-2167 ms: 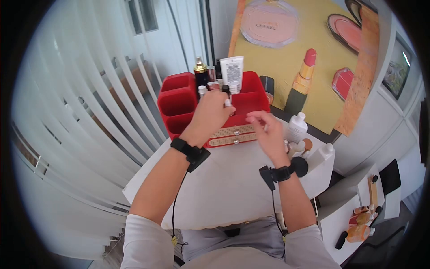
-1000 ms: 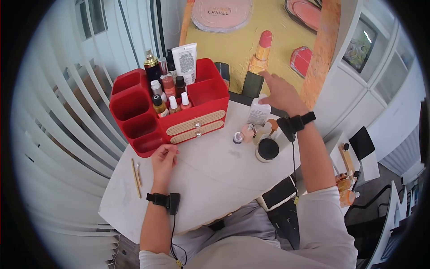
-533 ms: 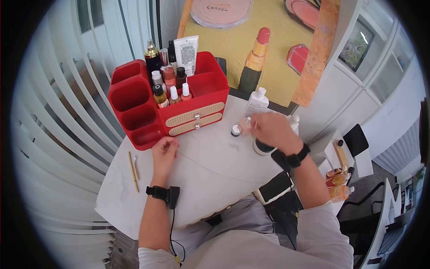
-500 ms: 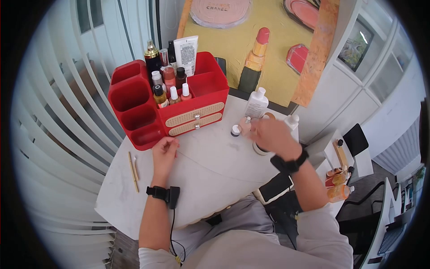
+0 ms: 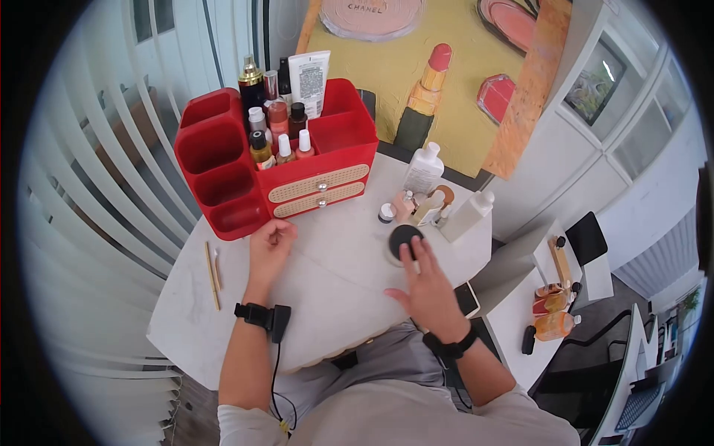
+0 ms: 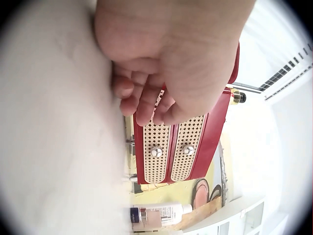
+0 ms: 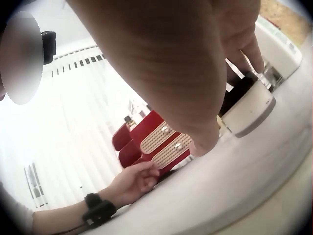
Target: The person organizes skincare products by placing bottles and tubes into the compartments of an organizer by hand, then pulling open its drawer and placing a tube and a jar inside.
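Note:
My right hand (image 5: 430,297) reaches over a squat cream jar (image 7: 252,108) with a black lid (image 5: 405,241). Its fingers are straight, their tips overlapping the lid in the head view, and the thumb is spread away to the left. My left hand (image 5: 269,249) rests on the white table with loosely curled fingers and nothing in them. Just beyond it stands a red cosmetics organizer (image 5: 312,169) with two woven-front drawers, also behind the hand in the left wrist view. Nail polish bottles (image 5: 285,154), a white tube (image 5: 309,82) and other bottles stand in it.
Behind the jar stand a white lotion bottle (image 5: 424,169), a small white-topped pot (image 5: 387,212), a pink bottle (image 5: 404,208) and a white bottle (image 5: 468,215) near the table's right edge. Two thin gold sticks (image 5: 212,275) lie at the left. A makeup painting (image 5: 461,59) leans behind.
My right hand has moved from the cluster of bottles toward me, and the black-lidded jar now stands nearer and further left. My left hand, earlier at the organizer, has stayed on the table since.

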`<move>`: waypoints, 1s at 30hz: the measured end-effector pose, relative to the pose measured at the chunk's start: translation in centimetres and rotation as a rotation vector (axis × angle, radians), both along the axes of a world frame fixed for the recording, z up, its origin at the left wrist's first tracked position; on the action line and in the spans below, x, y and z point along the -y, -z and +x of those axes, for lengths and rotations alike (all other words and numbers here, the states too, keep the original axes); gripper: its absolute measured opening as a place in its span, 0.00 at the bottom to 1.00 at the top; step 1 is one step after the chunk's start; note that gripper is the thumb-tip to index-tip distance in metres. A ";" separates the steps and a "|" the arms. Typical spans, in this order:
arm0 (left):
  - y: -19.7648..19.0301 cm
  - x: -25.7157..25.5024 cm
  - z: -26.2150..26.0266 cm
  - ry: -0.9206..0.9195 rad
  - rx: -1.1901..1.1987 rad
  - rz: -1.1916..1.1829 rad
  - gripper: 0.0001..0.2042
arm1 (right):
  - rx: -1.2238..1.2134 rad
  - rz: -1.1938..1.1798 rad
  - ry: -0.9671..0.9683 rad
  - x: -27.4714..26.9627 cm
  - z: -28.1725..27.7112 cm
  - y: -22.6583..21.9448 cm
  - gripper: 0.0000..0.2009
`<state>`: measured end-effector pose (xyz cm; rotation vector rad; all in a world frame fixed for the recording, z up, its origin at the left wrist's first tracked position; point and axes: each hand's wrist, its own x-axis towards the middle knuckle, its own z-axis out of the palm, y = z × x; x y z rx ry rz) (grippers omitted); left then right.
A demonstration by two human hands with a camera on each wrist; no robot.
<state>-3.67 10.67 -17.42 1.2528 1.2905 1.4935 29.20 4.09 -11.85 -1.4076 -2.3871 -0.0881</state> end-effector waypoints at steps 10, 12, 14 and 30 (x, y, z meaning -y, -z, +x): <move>-3.7 2.1 2.6 0.325 -0.250 0.141 0.43 | -0.453 0.232 -0.145 -3.8 0.4 -2.8 0.39; -4.1 2.2 3.2 0.364 -0.272 0.147 0.50 | -0.497 0.468 0.120 -4.9 3.7 -3.1 0.42; -4.1 2.3 4.1 0.446 -0.318 0.146 0.53 | -0.547 0.567 0.221 -6.6 6.6 -2.4 0.44; -5.8 3.5 3.0 0.336 -0.500 0.026 0.46 | -0.856 -0.307 0.020 -4.6 3.2 0.1 0.31</move>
